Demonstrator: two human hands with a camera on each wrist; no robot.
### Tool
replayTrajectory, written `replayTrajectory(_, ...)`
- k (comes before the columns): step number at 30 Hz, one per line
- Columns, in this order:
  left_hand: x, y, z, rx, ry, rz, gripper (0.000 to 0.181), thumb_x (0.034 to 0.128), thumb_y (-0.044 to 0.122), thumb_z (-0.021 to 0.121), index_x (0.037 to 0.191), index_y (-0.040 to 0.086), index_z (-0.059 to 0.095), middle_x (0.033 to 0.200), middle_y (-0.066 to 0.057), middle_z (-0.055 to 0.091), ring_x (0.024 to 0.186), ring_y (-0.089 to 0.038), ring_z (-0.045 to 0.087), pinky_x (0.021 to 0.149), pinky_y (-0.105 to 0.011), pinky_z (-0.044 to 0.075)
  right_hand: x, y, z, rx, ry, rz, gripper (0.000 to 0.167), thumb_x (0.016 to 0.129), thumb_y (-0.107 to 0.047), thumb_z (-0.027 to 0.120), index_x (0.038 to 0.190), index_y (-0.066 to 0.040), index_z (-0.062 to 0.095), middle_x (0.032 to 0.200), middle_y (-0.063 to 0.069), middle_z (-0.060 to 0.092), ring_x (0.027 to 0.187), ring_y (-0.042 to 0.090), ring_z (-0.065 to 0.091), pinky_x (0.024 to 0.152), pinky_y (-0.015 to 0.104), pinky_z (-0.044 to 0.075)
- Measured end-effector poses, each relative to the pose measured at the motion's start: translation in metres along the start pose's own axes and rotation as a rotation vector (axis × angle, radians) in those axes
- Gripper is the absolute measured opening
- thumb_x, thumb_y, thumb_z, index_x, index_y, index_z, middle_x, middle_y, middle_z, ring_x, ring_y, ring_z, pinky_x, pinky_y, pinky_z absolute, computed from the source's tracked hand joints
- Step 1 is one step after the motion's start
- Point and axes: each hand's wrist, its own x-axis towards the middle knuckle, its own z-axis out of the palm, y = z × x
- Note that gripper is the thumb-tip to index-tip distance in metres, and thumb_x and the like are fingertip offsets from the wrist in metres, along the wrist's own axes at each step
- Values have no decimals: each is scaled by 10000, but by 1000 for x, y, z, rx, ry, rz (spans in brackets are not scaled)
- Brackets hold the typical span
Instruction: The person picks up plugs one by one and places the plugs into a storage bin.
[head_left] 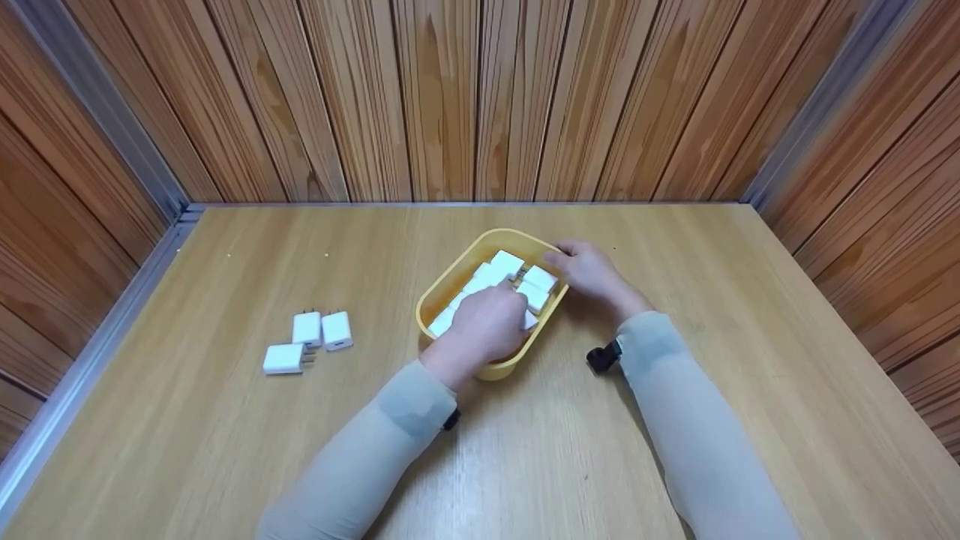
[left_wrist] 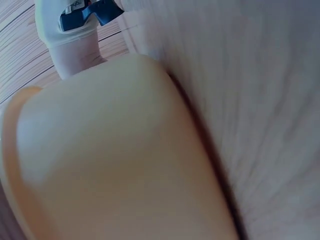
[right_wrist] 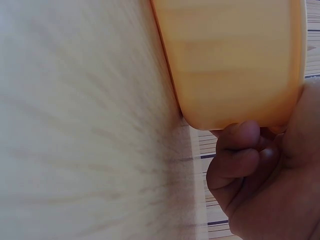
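Note:
A yellow plastic basket (head_left: 433, 294) stands at a slant on the table, with several white charger plugs (head_left: 540, 279) lying inside it. My left hand (head_left: 491, 319) reaches down into the basket over the plugs. Its fingertips are mostly hidden by the hand itself, so whether it pinches a plug does not show. At the basket's far right corner my right hand (head_left: 589, 274) grips the rim, thumb over the edge. From the right wrist view, curled fingers (right_wrist: 240, 162) of that hand sit against the basket's outer wall (right_wrist: 235, 65).
On the left of the wooden table (head_left: 225, 450) lie three more charger plugs (head_left: 285, 359), close together with metal prongs showing. Wood-plank walls (head_left: 442, 97) close off the back and both sides. Each wrist wears a black camera mount (head_left: 602, 358).

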Motion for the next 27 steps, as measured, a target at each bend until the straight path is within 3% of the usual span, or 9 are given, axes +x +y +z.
replayTrajectory(7,0,-6,-2,-35,-40,7,30,964,108,741,935,102,746,966,-45,640,779,-209,575,717,-444,566,0,0,-1,22,-2,-28,356,1157,-243,579,1283,53,731,988,115,678,719,148,579,671,282,482)
replayTrajectory(16,0,-7,-2,-25,-26,-7,77,988,122,716,914,110,735,990,-65,654,775,-217,596,708,-453,581,1,1,1,24,2,-32,363,1161,-237,579,1297,66,725,1062,156,709,810,163,596,749,287,488)
replayTrajectory(22,-1,-7,-1,-21,-13,-10,77,995,143,726,932,101,741,1013,-77,676,781,-226,610,720,-464,589,0,1,0,38,-5,-5,370,1167,-268,578,1304,45,723,1010,139,687,725,161,589,667,296,493)
replayTrajectory(27,-1,-7,1,-14,5,-14,81,999,154,733,953,91,756,1004,-81,683,799,-236,640,729,-466,601,0,0,0,29,-9,3,386,1171,-279,569,1333,39,719,1090,159,706,809,181,606,729,302,498)
